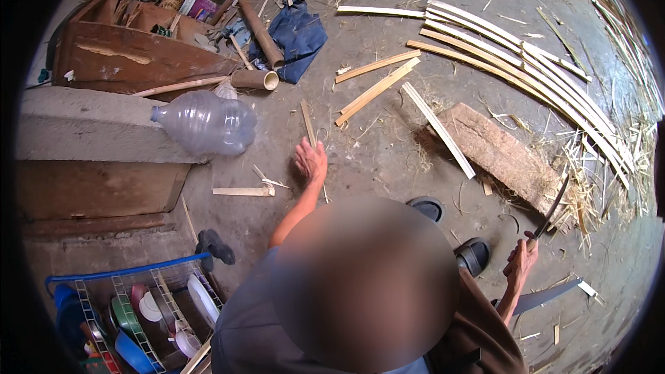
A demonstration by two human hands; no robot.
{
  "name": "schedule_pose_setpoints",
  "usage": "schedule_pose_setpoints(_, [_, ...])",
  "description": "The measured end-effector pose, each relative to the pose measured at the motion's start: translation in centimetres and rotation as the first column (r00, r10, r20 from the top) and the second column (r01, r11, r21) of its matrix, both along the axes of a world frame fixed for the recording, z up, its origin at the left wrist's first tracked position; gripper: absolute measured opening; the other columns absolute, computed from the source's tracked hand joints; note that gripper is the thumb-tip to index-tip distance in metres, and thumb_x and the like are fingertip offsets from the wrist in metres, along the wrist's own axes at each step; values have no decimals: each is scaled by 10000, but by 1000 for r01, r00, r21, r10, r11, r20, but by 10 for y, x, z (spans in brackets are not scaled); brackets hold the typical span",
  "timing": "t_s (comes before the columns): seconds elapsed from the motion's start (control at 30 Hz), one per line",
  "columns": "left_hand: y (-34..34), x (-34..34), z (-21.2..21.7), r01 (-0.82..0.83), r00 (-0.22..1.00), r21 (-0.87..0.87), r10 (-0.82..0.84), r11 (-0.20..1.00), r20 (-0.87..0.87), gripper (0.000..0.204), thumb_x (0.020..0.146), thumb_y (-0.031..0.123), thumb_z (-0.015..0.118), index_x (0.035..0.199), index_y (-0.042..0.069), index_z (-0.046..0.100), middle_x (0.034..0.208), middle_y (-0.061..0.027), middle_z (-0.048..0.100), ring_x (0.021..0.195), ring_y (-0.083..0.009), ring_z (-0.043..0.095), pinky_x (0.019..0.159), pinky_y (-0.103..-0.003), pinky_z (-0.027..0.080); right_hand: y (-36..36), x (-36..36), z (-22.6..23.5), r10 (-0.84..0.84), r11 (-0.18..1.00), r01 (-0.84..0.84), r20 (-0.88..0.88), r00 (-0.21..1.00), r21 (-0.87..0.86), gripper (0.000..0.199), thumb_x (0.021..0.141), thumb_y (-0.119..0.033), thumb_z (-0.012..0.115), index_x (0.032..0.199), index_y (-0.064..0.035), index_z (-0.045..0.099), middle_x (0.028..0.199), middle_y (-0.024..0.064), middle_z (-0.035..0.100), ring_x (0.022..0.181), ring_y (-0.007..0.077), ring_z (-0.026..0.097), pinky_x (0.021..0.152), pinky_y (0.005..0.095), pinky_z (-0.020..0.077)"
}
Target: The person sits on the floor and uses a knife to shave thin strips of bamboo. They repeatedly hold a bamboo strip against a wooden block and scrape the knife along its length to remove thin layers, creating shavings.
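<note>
One blurred head [364, 284], hidden torso, right hand [521, 262]

Pale split bamboo strips [526, 62] look matt and fibrous; the knife [552, 209] blade is dark metal; the bottle [206, 122] is glossy clear plastic; the floor [388, 159] is rough concrete.

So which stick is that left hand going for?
Find the big clear plastic bottle on the concrete floor. Just right of it, the left hand reaches a thin bamboo strip. It lies alone, pointing away, unlike the long curved strips stacked further right.
</note>
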State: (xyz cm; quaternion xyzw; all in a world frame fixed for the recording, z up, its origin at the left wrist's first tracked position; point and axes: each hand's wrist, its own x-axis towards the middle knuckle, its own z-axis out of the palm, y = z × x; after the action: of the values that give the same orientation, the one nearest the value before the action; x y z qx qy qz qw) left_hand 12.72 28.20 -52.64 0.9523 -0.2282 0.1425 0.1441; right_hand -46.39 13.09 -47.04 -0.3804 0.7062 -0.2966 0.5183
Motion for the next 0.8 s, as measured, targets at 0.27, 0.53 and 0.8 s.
schedule_pose_setpoints(0.27, [-175,-104,9,208,668,-264,-334,942,-665,691,857,706,580,1113,68,511,678,-16,514,562,-197,529,454,-371,417,-2,47,14,281,959,-281,-12,960,-17,276,956,-160,570,1218,-74,561,592,-36,428,459,73,430,408,254,355])
schedule_pose_setpoints(0.53, [-205,-105,5,153,871,-481,-348,863,-347,430,945,458,557,1075,50,523,967,-191,563,922,-369,553,807,-504,437,13,48,-15,285,957,-287,-38,958,-33,268,941,-135,576,1198,-59,566,596,-38,430,453,69,398,412,245,314])
schedule_pose_setpoints(0.8, [5,43,-26,-419,903,189,430,888,-16,390,886,275,640,1193,75,508,1171,-184,543,1126,-360,530,913,-498,399,21,37,17,169,985,-169,-17,985,41,281,936,-170,583,1191,-54,572,598,-23,439,453,78,404,416,252,341])
